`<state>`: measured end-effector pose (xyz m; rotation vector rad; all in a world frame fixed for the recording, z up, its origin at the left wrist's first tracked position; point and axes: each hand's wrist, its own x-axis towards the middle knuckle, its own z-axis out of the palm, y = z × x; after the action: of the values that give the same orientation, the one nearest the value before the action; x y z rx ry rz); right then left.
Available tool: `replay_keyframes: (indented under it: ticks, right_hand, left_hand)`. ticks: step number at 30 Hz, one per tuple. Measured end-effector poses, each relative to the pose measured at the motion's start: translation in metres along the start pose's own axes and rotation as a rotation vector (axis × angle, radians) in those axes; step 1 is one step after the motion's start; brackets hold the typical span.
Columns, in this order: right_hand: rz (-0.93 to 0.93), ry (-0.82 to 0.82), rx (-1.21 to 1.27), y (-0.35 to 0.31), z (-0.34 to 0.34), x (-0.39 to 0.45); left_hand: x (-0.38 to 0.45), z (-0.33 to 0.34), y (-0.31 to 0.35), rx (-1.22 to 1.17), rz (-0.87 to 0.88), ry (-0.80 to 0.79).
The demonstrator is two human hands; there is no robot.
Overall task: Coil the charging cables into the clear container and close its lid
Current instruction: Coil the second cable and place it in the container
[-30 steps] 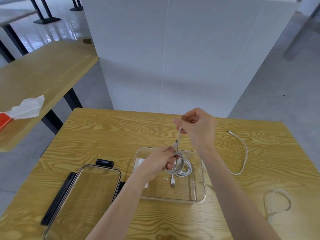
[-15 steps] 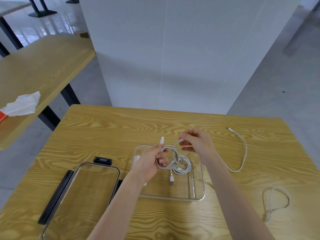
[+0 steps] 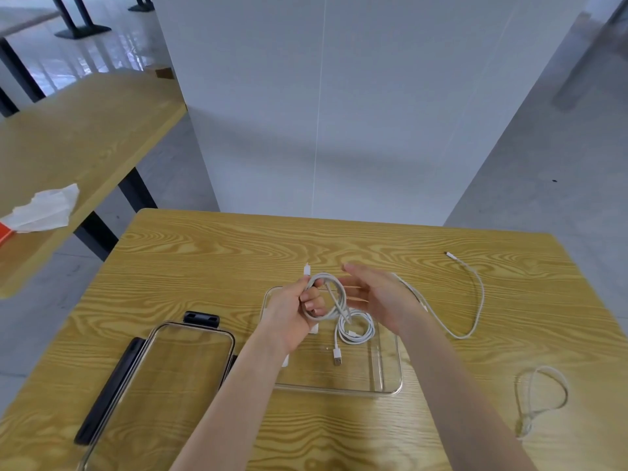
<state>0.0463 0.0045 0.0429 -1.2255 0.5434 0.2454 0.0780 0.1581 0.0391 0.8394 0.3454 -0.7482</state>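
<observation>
A bare work hall or lab space: a glossy grey polished floor (image 3: pixel 560 147), a tall plain white partition panel (image 3: pixel 339 113) at twelve o'clock, and long wood-grain laminate tables on black metal legs (image 3: pixel 85 130) at ten o'clock.

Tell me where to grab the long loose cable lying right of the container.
Pinch the long loose cable at its bend nearest you, coming from above with the right hand. It lies flat on the table, clear of the container.
</observation>
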Motion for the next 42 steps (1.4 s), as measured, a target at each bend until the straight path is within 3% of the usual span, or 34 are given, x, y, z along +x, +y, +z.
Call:
replay_keyframes:
  ticks: [4, 9, 13, 17, 25, 31, 37, 42]
  right_hand:
    - [-0.160, 0.024, -0.228, -0.001, -0.002, -0.006]
    - [-0.295, 0.013, -0.694, 0.000, 0.008, -0.016]
    - [-0.443, 0.098, -0.779, 0.000, 0.009, -0.017]
    - [-0.466, 0.160, -0.497, -0.006, -0.003, -0.019]
    - [-0.395, 0.338, 0.159, -0.017, -0.007, -0.017]
    - [-0.308, 0.371, 0.644, -0.037, -0.020, -0.017]
    - [-0.347, 0.335, 0.697, -0.044, -0.022, -0.014]
    - [-0.399, 0.226, 0.502, -0.049, -0.024, -0.016]
  left_hand:
    - [0.002, 0.001, 0.005, -0.083, 0.050, 0.035]
    - [0.002, 0.002, 0.010, -0.174, 0.091, 0.055]
    - [0.001, 0.000, 0.016, -0.200, 0.144, 0.102]
    - [0.000, -0.008, 0.024, -0.242, 0.179, 0.131]
    - [-0.011, 0.000, 0.020, -0.024, 0.150, 0.105]
    - [-0.017, 0.010, 0.023, -0.010, 0.107, 0.030]
    - [-0.013, 0.010, 0.022, -0.024, 0.063, 0.026]
    - [-0.006, 0.009, 0.030, -0.060, 0.065, -0.019]
